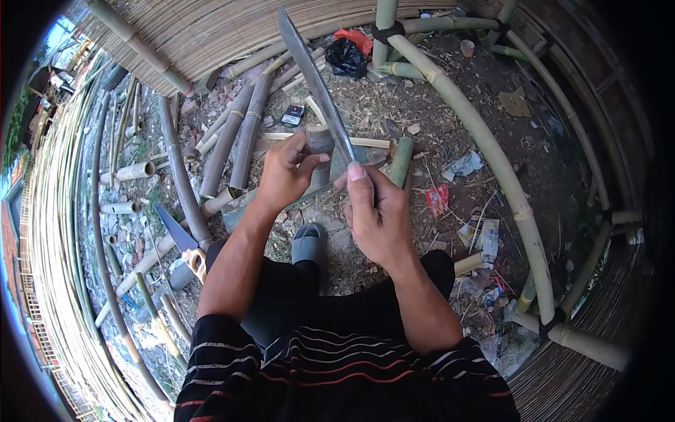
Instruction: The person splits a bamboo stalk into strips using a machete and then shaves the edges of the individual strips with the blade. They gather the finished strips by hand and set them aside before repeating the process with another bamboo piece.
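Note:
My right hand (381, 216) is wrapped round the grip end of a machete (318, 86), thumb laid along it. The long dark blade points up and away to the left. My left hand (290, 167) is closed on a short grey-brown bamboo piece (318, 143), with the thumb across its near side. That piece stands roughly upright just left of the lower blade, and its lower end is hard to make out. A green bamboo length (401, 162) lies beyond my right hand. Thin pale bamboo strips (369, 143) are on the ground behind both hands.
A handsaw (177, 229) with a wooden handle lies left of my left forearm. Dark bamboo poles (250, 130) lie ahead. A curved bamboo rail (485, 133) bounds the right side. A black plastic bag (346, 58), a small black box (292, 115) and a red wrapper (436, 200) litter the ground.

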The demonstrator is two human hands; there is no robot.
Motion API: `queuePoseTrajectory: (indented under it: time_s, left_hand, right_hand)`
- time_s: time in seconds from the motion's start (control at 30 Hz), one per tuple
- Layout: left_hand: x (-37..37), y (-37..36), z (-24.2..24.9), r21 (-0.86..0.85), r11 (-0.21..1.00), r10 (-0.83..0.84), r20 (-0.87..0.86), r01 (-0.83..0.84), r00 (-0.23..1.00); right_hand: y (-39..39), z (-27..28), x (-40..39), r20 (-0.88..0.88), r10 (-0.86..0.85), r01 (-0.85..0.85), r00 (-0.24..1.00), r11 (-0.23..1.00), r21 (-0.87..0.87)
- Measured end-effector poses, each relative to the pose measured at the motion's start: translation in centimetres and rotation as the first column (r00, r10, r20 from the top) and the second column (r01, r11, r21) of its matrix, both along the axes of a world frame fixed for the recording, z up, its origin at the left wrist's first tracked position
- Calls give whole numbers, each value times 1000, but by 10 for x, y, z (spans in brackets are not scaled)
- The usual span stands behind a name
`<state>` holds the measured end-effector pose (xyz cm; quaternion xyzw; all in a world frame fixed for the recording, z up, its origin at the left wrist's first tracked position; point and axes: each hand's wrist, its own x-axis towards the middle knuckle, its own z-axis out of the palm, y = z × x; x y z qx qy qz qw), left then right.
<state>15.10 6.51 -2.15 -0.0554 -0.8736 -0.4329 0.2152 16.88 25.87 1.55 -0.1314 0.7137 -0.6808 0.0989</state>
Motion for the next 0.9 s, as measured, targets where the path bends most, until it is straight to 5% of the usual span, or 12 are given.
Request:
queuePoseTrajectory:
  time_s: [0.27,0.33,0.4,0.53,0.6,0.67,0.73,0.8,0.83,0.9]
  left_hand:
    - [-2,3,-5,-12,1000,3,10,-3,1000]
    - [0,6,-2,-5,1000,20,14,-20,1000]
    - [-1,7,2,11,1000,3,-86,-2,996]
    - [-1,-5,-7,-77,993,98,51,-94,994]
    - [4,-5,11,142,990,24,-108,-9,994]
    - [23,-11,52,243,918,374,-280,-312,884]
    - [18,-59,76,-10,927,350,-343,-375,872]
    - [-27,-84,113,-510,770,-58,-655,-384,754]
    - [-54,-91,133,-658,665,-251,-642,-354,724]
    - [-81,-97,150,-695,673,-296,-567,-254,769]
  right_hand:
    - [1,6,3,-97,-46,56,994,993,99]
    - [2,12,5,-269,-103,152,958,974,166]
    - [2,14,4,-277,-90,145,957,972,183]
    - [7,38,-7,-121,44,0,992,939,343]
    - [2,35,-9,-161,10,22,987,980,196]
    - [-1,13,-12,-213,69,-22,975,976,216]
    - [2,24,-16,-226,92,-23,970,956,293]
    - [3,51,-20,-120,184,-112,976,887,448]
    - [5,58,-24,-75,195,-145,978,892,427]
    - [13,83,-22,-172,238,-167,956,922,349]
